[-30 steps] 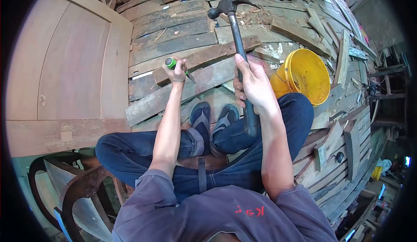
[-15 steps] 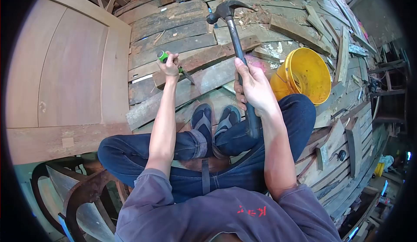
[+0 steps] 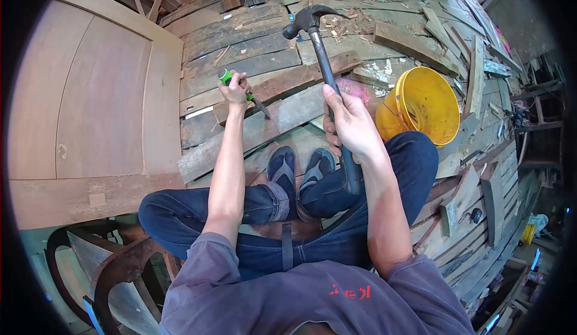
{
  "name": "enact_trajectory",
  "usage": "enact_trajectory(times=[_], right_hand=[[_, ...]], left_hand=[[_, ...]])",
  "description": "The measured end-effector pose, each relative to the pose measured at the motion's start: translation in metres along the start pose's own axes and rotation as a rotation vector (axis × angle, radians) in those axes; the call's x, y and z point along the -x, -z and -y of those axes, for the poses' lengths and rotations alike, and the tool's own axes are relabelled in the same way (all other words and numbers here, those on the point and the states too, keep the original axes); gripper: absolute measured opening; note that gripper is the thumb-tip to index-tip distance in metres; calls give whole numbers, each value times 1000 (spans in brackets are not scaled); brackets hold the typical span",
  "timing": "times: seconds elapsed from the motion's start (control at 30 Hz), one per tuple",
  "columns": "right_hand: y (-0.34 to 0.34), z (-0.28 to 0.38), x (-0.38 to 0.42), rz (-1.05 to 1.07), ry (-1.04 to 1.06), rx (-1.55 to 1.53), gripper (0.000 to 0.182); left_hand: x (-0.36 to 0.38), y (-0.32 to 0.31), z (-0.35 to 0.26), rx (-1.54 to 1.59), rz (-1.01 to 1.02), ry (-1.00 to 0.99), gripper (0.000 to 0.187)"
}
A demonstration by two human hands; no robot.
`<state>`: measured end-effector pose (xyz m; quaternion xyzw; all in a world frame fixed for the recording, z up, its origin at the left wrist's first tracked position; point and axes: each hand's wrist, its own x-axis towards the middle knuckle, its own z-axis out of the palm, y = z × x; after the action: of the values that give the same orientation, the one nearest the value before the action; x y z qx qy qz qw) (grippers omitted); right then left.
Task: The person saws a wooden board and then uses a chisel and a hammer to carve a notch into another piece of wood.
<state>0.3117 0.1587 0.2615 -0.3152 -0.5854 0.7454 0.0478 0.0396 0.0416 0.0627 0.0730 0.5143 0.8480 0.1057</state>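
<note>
My left hand (image 3: 235, 90) is wrapped round the green handle of a chisel-like tool (image 3: 223, 75), whose dark blade points down to the right and meets a grey plank (image 3: 294, 110). My right hand (image 3: 350, 121) grips the shaft of a claw hammer (image 3: 321, 49). The hammer's dark head is up and away from the plank, and its handle end reaches down over my right thigh. A reddish-brown board (image 3: 282, 87) lies just beyond the grey plank. My shoes are on the near side of the plank.
To the right stands a yellow bucket (image 3: 428, 106). A panelled wooden door (image 3: 108, 94) lies at the left, with curved chair-like wooden parts (image 3: 114, 269) below it. Wood offcuts and chips lie scattered beyond and to the right, including a thick block (image 3: 415, 48).
The hammer's head has shifted slightly left and down. My left hand and its tool hold nearly the same place on the plank.
</note>
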Motion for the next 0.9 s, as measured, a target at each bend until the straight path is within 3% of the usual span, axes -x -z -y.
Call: enact_trajectory(times=[0.27, 0.37, 0.77, 0.87, 0.9], right_hand=[[0, 3, 2, -7, -11, 23, 46], [-1, 4, 2, -8, -14, 12, 46], [-1, 2, 2, -2, -18, 29, 47], [-2, 3, 2, -6, -21, 47, 47], [-2, 4, 3, -8, -20, 56, 47]], left_hand=[[-3, -1, 2, 5, -39, -5, 26], [-8, 6, 7, 49, -6, -32, 12], [-5, 12, 11, 120, 4, -72, 13], [5, -3, 1, -15, 8, -71, 29], [2, 0, 5, 6, 16, -73, 23]])
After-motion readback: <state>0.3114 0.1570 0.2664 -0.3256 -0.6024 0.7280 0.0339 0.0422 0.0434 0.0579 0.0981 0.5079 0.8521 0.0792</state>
